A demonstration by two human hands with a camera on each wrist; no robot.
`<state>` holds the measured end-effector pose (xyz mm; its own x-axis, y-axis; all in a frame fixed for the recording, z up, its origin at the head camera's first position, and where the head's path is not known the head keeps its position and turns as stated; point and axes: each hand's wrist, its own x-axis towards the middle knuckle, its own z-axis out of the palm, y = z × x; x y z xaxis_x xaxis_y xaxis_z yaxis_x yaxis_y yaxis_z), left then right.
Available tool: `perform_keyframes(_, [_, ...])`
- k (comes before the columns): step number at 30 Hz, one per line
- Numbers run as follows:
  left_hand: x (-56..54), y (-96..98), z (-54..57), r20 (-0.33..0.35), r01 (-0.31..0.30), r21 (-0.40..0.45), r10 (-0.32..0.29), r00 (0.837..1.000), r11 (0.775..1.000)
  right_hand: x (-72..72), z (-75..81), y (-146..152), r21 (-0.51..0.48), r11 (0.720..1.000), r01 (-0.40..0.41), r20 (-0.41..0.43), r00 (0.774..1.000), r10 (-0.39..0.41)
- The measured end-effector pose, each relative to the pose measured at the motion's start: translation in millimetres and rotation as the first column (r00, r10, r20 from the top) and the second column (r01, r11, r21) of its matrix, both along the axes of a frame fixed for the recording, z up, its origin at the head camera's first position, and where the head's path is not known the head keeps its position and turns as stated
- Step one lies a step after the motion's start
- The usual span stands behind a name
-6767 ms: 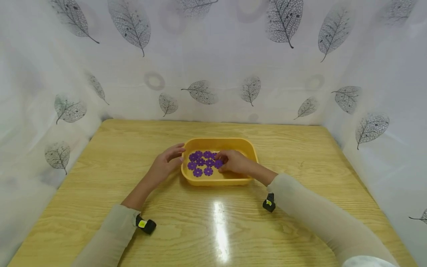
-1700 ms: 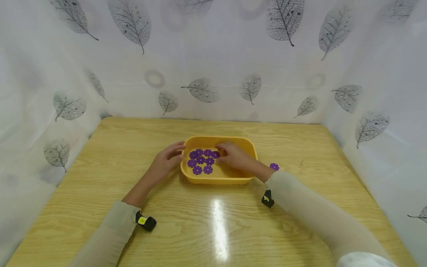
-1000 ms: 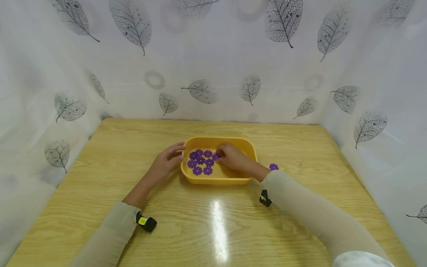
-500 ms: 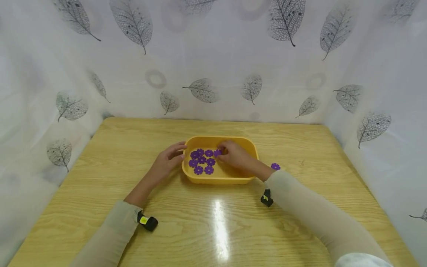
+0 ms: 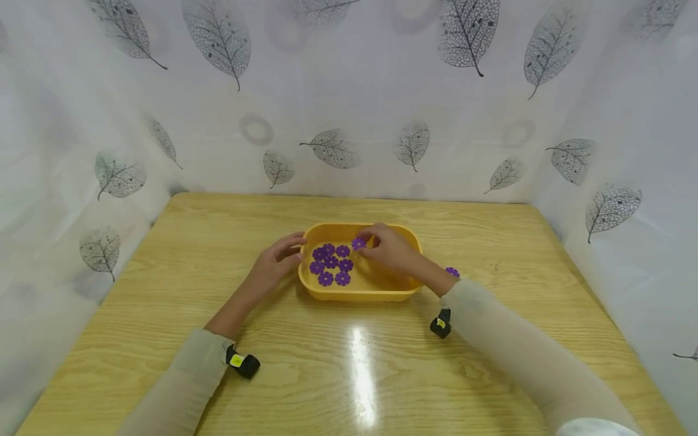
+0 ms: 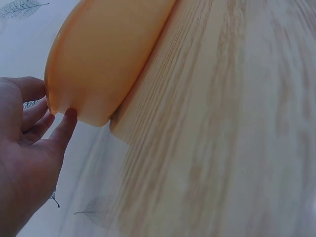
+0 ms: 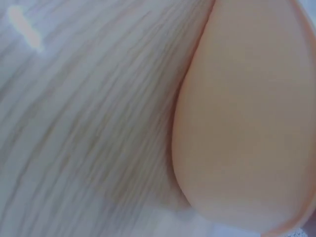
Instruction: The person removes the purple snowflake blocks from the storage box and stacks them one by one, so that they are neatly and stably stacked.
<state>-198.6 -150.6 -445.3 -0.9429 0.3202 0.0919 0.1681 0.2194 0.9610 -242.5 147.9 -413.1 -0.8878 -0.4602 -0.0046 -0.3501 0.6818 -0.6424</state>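
Two pale sleeves (image 5: 171, 381) reach over the wooden table (image 5: 305, 375), with small black boxes (image 5: 249, 366) at the wrists. One purple flower (image 5: 452, 272) lies by the right sleeve. The left hand (image 5: 271, 266) touches the yellow tub's (image 5: 360, 296) end, fingers loose. More flowers (image 5: 331, 261) lie inside. The right hand (image 5: 388, 247) pinches another flower (image 5: 358, 243) near the tub's back. Behind hangs leafy white cloth (image 5: 360, 85).

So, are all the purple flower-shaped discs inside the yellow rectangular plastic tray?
No, one purple flower-shaped disc lies on the pale wooden table, to the right of the tray.
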Motion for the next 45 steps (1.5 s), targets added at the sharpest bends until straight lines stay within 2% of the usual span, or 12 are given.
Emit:
perform_keyframes(15, [1.0,0.3,1.2,0.023,-0.002,0.007,0.002,1.0,1.0,7.4,23.5,21,-0.087,0.996,0.014,-0.055,0.998,-0.018])
perform_keyframes(23, [1.3,0.1,0.7,0.019,-0.005,0.007,0.005,1.0,1.0,19.4,29.0,41,-0.102,0.995,-0.005,-0.09,0.996,-0.004])
perform_keyframes(34, [1.9,0.8,1.2,0.02,-0.007,0.003,0.007,1.0,1.0,40.0,28.0,96,-0.097,0.988,0.12,-0.065,0.99,-0.126])
perform_keyframes(42, [1.9,0.7,0.5,0.026,0.001,0.006,-0.002,1.0,1.0,60.1,15.1,143,-0.028,0.976,0.218,-0.069,0.973,-0.219])
perform_keyframes(45, [1.9,-0.3,0.6,0.023,0.001,0.004,-0.001,1.0,1.0,65.6,7.7,156,-0.013,0.97,0.244,-0.047,0.969,-0.244])
